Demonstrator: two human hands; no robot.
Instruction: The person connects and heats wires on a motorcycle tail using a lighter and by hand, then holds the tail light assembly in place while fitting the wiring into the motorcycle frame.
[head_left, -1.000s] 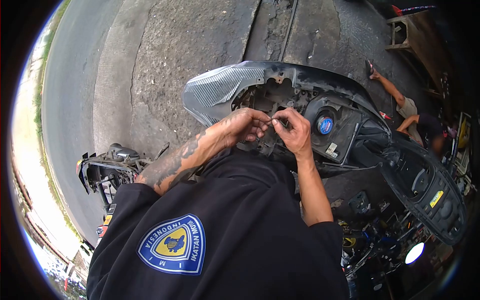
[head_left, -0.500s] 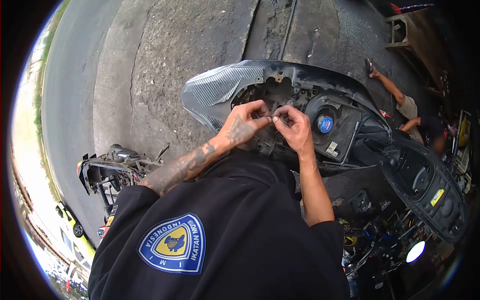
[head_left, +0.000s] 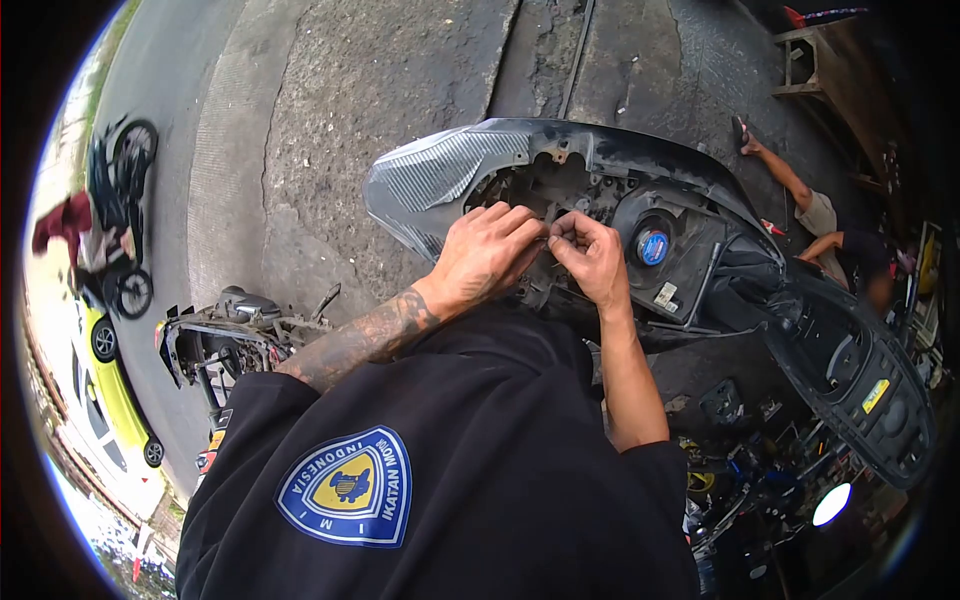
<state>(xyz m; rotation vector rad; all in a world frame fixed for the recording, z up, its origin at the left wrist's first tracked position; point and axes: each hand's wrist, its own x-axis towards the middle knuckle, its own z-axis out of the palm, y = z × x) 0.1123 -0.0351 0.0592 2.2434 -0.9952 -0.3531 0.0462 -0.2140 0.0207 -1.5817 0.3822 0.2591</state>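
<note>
Both hands meet over the opened rear of a scooter (head_left: pixel 430 185), whose tail panel has a ribbed grey surface. My left hand (head_left: pixel 492 245), on the tattooed arm, has its fingers curled and pinched near the other hand. My right hand (head_left: pixel 592 258) pinches thumb against forefinger, the tips almost touching the left fingertips. Whatever lies between them is too small to make out. Just right of my right hand is the blue-topped fuel cap (head_left: pixel 652 246). Below the hands, frame parts and brackets show partly, covered by my fingers.
The raised scooter seat (head_left: pixel 850 370) hangs open at the right. Another stripped motorcycle (head_left: pixel 235 335) stands at the left. A person (head_left: pixel 815 210) sits at the far right. A motorbike with a rider (head_left: pixel 120 215) and a yellow car (head_left: pixel 120 400) are on the road.
My left hand has rolled over so its back and knuckles face up more; the fingertips stay together. A motorbike and rider have come into view on the road, and more of the yellow car shows.
</note>
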